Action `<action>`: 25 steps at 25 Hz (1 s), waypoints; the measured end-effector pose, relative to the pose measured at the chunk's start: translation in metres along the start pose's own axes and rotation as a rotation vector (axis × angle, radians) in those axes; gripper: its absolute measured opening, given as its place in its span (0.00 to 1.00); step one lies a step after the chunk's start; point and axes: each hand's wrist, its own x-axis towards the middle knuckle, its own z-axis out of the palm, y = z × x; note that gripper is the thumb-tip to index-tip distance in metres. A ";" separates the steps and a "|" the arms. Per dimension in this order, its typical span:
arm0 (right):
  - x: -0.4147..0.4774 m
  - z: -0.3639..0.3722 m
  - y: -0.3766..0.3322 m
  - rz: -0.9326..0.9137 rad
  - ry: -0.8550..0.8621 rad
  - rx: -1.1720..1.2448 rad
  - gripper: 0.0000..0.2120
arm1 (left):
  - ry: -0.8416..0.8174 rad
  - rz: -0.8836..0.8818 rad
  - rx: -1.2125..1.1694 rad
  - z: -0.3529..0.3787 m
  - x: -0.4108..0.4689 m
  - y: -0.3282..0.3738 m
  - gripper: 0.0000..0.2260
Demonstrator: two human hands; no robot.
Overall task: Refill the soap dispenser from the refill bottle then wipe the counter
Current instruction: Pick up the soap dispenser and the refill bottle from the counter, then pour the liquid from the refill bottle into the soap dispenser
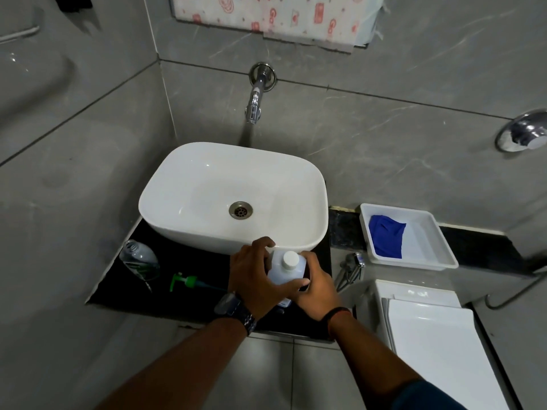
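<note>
Gripping: left hand (254, 272) and right hand (318, 290) are clasping upright white plastic refill bottle (285, 270).
Dispenser: clear soap dispenser (139, 258) is sitting left of grip, nearer left hand.

My one camera rides on my head, wide-angle, facing forward and steeply down, close above the table (192, 258) and white basin (192, 241) against the wall.

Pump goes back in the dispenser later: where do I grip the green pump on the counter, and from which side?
I'd take the green pump by its thick collar, pinching from above. It lies flat on the black counter, nozzle head to the left, dip tube pointing right toward the left hand; the collar is the stoutest part and keeps fingers off the tube.
</note>
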 end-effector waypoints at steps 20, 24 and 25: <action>-0.002 0.001 0.010 -0.051 0.022 -0.091 0.33 | -0.273 -0.265 0.218 -0.024 -0.038 -0.094 0.16; -0.002 0.002 0.011 -0.079 0.037 -0.114 0.32 | -0.339 -0.327 0.241 -0.017 -0.054 -0.114 0.16; -0.002 0.002 0.011 -0.082 0.043 -0.117 0.32 | -0.321 -0.326 0.234 -0.016 -0.057 -0.118 0.16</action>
